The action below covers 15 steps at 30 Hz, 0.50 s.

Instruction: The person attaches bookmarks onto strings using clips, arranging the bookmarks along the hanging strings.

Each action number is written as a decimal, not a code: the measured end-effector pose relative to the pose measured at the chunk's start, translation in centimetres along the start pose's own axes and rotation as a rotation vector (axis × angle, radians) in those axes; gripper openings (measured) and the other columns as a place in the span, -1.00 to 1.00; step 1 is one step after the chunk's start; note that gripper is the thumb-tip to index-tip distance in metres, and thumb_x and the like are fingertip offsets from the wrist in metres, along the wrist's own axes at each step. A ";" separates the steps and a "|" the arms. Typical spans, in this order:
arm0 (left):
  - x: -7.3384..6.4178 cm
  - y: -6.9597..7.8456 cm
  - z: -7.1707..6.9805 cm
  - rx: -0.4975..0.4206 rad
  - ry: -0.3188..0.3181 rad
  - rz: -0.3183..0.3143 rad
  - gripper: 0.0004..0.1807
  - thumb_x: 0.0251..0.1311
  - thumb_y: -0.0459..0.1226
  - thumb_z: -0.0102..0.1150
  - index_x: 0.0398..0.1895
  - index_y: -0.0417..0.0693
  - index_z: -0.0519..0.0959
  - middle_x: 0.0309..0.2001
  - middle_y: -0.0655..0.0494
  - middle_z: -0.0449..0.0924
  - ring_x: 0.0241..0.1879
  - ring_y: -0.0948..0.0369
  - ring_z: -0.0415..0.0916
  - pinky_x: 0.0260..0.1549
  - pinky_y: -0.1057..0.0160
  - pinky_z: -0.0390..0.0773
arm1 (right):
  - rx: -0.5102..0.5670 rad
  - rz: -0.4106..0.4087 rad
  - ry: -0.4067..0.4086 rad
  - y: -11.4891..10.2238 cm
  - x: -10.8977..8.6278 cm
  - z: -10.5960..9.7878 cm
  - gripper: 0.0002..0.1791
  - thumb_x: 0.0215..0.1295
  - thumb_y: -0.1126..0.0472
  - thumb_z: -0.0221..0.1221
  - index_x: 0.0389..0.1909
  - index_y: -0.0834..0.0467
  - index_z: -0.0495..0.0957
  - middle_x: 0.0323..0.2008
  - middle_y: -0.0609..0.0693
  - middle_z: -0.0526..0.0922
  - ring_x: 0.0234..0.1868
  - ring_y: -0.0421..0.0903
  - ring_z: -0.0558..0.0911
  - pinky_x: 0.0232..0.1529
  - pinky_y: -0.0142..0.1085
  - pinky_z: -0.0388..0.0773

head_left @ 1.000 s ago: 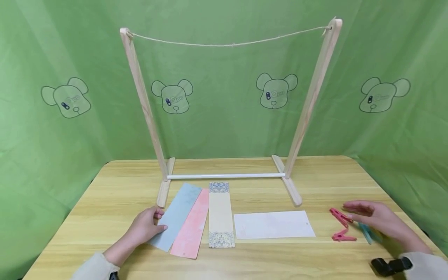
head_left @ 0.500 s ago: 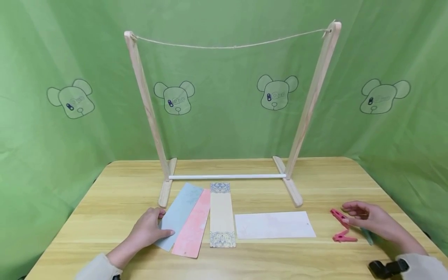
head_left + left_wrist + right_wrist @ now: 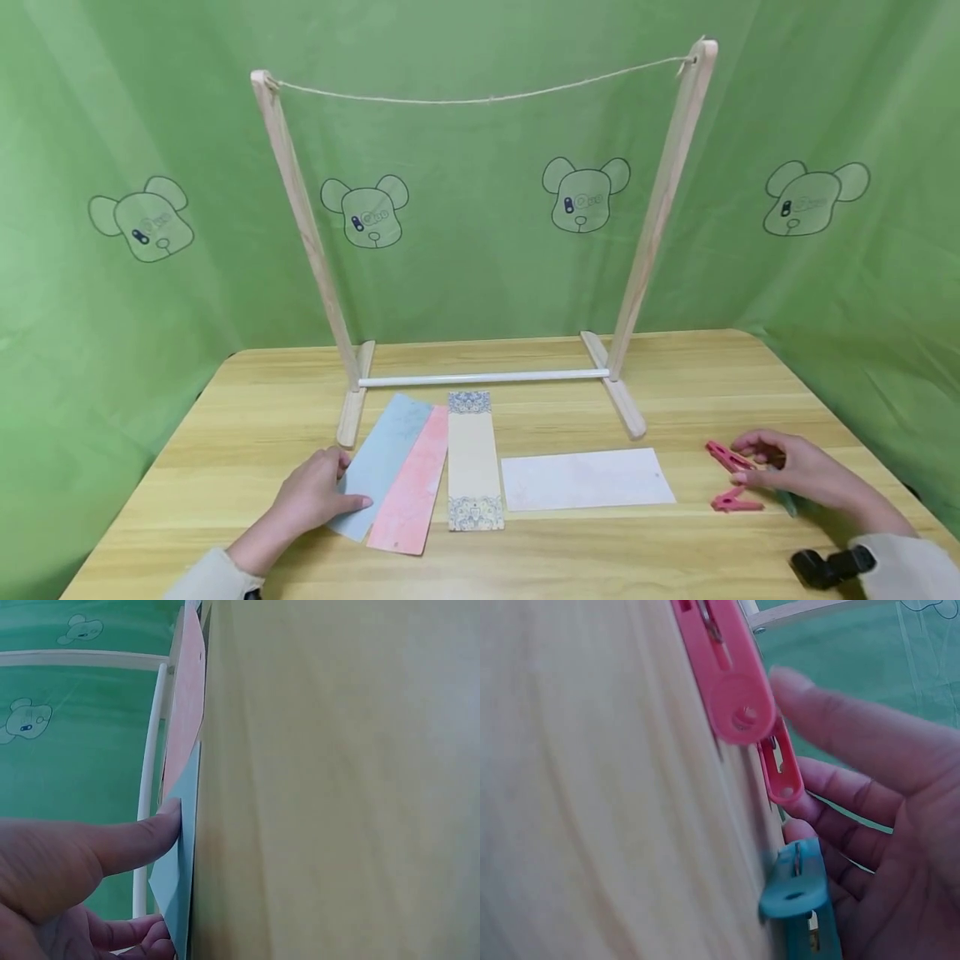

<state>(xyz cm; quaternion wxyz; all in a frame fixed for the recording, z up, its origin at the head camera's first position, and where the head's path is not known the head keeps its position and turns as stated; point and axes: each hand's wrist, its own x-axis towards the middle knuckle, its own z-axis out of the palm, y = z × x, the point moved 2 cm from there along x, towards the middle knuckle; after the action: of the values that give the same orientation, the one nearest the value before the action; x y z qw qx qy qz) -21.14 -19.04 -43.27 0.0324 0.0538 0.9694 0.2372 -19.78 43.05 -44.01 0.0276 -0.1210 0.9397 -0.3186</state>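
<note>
My left hand point(image 3: 311, 492) pinches the near left edge of a light blue card point(image 3: 386, 454), thumb on top and fingers curled at its side. That card lies beside a pink card point(image 3: 408, 496); farther right are a cream card with blue patterned ends point(image 3: 474, 458) and a white card point(image 3: 588, 480). At the right, my right hand point(image 3: 806, 475) hovers over the clothespins with loosely bent fingers. Its thumb and fingertips are close beside a pink clothespin point(image 3: 742, 697); a firm grip is not visible. Another pink clothespin point(image 3: 735, 501) and a teal clothespin point(image 3: 795, 889) lie near.
Behind the cards stands a wooden frame point(image 3: 656, 225) with a sagging string point(image 3: 450, 102) between its posts and a white rod point(image 3: 483, 378) low down. A green curtain point(image 3: 480, 267) with bear-head drawings surrounds the wooden table point(image 3: 585, 558).
My left thumb has slid farther right over the light blue card. My right hand has shifted slightly left, closer around the pink clothespins. The cards stay in place.
</note>
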 end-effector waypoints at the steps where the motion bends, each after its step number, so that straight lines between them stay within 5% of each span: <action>1: 0.0 0.0 0.0 0.002 0.001 -0.003 -0.38 -0.30 -0.09 0.55 -0.19 -0.23 0.49 -0.37 0.08 0.46 -0.40 0.20 0.36 -0.46 0.22 0.42 | 0.001 -0.006 0.000 0.0 0.0 0.0 -0.61 0.16 0.26 0.28 -0.04 0.36 0.46 -0.28 -0.04 0.52 -0.37 -0.36 0.40 -0.43 -0.44 0.38; 15: 0.3 -0.6 0.2 -0.044 -0.044 -0.020 -0.40 -0.31 -0.08 0.56 -0.28 -0.21 0.44 -0.49 0.11 0.41 -0.48 0.18 0.31 -0.53 0.26 0.33 | -0.117 0.117 0.090 0.2 -0.2 -0.4 -0.60 0.14 0.09 0.30 -0.09 0.28 0.57 -0.34 -0.03 0.61 -0.42 -0.39 0.47 -0.40 -0.43 0.46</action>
<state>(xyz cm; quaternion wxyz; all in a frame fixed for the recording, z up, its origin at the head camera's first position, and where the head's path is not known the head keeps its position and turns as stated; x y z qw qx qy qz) -21.51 -19.41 -43.72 0.0572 0.0484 0.9635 0.2569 -19.70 43.46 -43.78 -0.0031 -0.0527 0.9624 -0.2663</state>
